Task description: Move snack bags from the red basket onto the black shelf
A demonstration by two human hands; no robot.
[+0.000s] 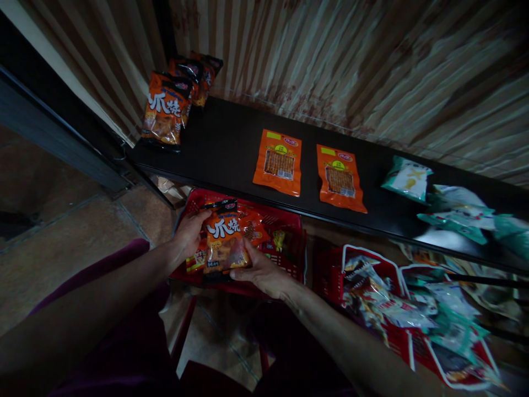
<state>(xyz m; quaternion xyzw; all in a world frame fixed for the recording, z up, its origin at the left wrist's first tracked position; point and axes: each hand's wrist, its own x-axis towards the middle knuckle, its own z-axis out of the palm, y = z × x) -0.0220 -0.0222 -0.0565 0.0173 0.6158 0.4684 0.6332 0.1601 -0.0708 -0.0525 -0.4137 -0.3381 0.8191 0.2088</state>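
Note:
Between my two hands is an orange and black snack bag [225, 237] with large white characters, its printed front facing up. My left hand [193, 231] grips its upper left edge. On the lower right side, my right hand [262, 270] has its thumb over the front and its fingers at the bottom edge. Directly beneath the bag is a red plastic basket [300, 242], holding more packets, among them an orange packet [254, 225]. Matching orange and black snack bags [165, 113] stand in a row at the left end of the black shelf [223, 143].
Two flat orange packets [279, 162] lie mid-shelf. Green and white bags [409, 179] lie toward its right end. Below, at right, are red baskets [403, 342] filled with snack bags. A pleated curtain [314, 60] hangs behind the shelf; a dark post [61, 116] stands at left.

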